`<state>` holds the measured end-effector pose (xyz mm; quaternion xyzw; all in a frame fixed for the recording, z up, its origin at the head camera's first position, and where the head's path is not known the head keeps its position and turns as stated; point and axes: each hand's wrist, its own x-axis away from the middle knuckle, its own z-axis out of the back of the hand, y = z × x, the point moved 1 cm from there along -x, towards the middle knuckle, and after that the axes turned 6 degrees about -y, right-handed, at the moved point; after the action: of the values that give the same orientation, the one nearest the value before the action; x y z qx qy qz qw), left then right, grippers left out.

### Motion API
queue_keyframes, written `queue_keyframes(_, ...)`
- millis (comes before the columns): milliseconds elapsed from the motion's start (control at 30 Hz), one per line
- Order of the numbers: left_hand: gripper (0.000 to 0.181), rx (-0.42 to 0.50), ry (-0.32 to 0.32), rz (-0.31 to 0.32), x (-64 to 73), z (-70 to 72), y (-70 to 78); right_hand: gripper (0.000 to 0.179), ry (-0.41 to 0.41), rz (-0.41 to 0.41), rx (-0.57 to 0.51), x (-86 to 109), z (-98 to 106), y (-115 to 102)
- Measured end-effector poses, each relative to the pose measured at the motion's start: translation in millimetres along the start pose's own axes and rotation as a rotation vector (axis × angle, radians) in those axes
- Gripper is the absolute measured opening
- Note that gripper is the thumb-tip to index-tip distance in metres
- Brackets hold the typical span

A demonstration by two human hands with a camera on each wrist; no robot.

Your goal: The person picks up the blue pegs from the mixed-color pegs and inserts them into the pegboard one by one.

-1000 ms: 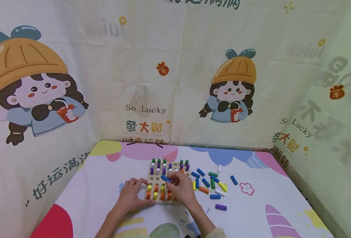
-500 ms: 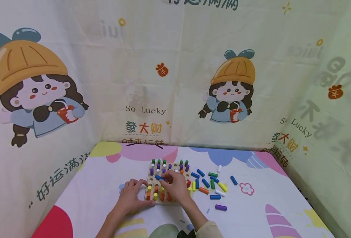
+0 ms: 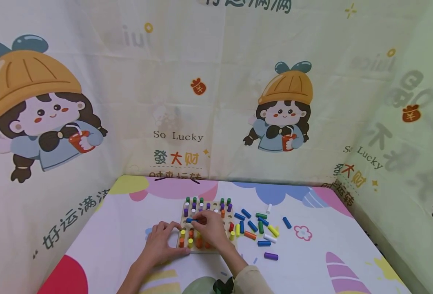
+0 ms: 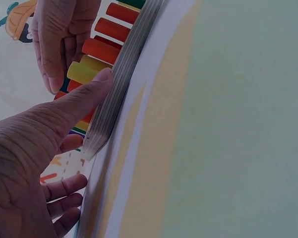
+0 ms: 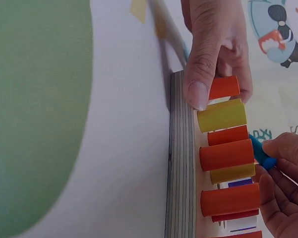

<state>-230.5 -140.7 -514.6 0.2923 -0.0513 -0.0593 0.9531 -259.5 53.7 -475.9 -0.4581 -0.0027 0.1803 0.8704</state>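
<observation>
Plainly, right hand [image 3: 213, 230] pinches blue peg [image 5: 260, 151] (smooth, cylindrical); left hand [image 3: 160, 241] holds layered-edge wooden board [image 5: 180, 163].

A left hand [image 3: 162, 241] grips the near left corner of a wooden pegboard [image 5: 182, 158], blocking that side, while a right hand [image 3: 212, 228] pinching a blue peg [image 3: 189, 220] covers the middle rows from above. Standing orange pegs [image 5: 226, 154] fence the near edge; green pegs [image 3: 194, 200] line the far one. Loose pegs crowd the right flank, but tabletop [image 3: 300, 271] gives a lane between the sleeve [image 3: 252, 281] and the purple peg [image 3: 271, 256]. More room lies behind, before the backdrop [image 3: 216, 163].
</observation>
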Motion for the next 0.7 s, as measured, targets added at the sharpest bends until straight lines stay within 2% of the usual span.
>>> queue_keyframes(700,0.073,0.026,-0.007,0.0,1.0,1.4,0.1,0.009,-0.059,-0.041,0.115,-21.2,-12.1,-0.1)
